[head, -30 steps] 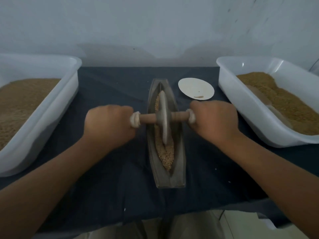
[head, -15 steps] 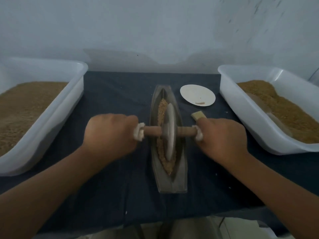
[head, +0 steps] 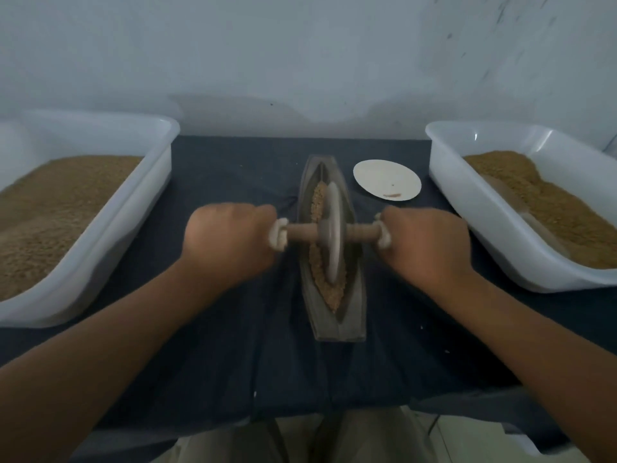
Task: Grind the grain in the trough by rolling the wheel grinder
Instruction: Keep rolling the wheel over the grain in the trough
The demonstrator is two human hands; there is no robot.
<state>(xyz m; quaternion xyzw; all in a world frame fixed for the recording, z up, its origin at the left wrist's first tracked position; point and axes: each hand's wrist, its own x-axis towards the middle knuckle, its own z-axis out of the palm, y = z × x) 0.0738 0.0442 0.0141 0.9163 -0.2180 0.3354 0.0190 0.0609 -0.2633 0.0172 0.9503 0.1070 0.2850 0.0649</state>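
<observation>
A narrow boat-shaped trough (head: 354, 324) lies lengthwise at the middle of the dark cloth, with brown grain (head: 329, 290) along its groove. The wheel grinder (head: 332, 230), a grey disc on a wooden axle, stands upright in the groove around the trough's middle. My left hand (head: 228, 240) grips the axle's left end, which is wrapped in white cloth. My right hand (head: 425, 243) grips the wrapped right end. Both fists hide the handle ends.
A white tub (head: 147, 182) full of brown grain stands at the left, and a second white tub (head: 467, 208) with grain at the right. A small white plate (head: 387, 178) lies behind my right hand. The cloth-covered table's front edge (head: 300, 419) is near my body.
The wheel rolled toward me along the trough, then back away toward the middle. Both hands stayed on the axle ends. The camera view shifted downward a little.
</observation>
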